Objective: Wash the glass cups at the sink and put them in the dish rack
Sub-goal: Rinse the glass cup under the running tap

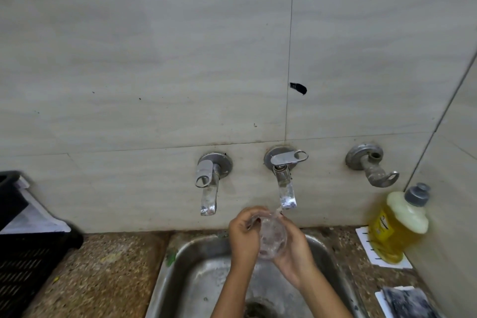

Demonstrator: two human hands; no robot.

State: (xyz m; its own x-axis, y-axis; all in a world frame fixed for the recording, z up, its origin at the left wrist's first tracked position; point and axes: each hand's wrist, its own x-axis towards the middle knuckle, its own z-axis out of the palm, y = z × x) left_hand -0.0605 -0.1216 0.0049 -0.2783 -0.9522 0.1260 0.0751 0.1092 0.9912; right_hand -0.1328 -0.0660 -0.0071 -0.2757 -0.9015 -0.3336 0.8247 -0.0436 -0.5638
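While it hangs over sink, glass cup between both hands' curled fingers.

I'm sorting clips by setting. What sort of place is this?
Most likely a kitchen washing-up spot: a steel sink, wall taps on the tiles above it, and a bottle of what looks like yellow dish liquid on the stone counter beside it.

On my remote feed from the head camera, the person shows a bare, slim-fingered left hand and right hand, on a bare left forearm and right forearm.
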